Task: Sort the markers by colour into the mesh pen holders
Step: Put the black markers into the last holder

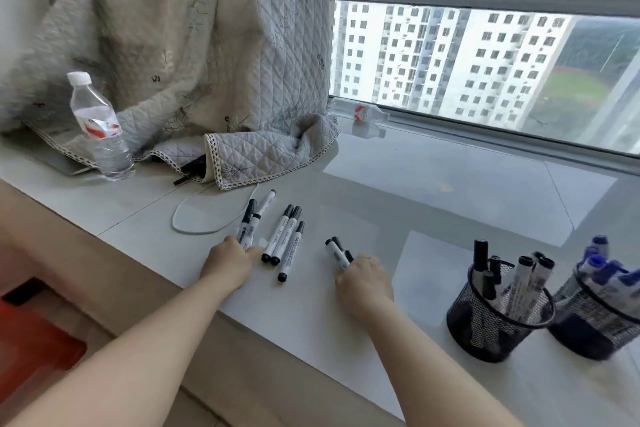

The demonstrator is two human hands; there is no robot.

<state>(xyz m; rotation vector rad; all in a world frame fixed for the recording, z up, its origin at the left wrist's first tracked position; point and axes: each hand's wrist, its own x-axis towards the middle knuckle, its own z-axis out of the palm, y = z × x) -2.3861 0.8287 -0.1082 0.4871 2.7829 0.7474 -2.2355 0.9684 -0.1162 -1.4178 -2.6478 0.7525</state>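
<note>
Head view: a person's two bare arms reach forward over a pale counter [450, 191] under a window.
Left hand [230, 258]: fingers curled onto the near ends of a small bunch of black-capped markers [250, 220] that fan away and slightly right from it.
Right hand [363, 276]: fingers curled round the near ends of two or three black markers [335, 249], whose caps point away and to the left.
Loose markers: three black-capped markers [285, 236] lie side by side between the hands, long axes running away from the person and tilted right, near ends just beside the left hand.
Holders: black marker holder [498, 308] stands to the right of the right hand, well apart from the left; blue marker holder [597, 308] touches or nearly touches it on its far right.
Key relation: the right hand is the nearer to both holders; its load must travel rightward to the black holder.
Progress, judged: blue sorted; only black remains on the counter.
Risk, judged: bunched markers may slip.
Other items: water bottle [98, 128], quilted cover [180, 55], white cable [207, 215].
</note>
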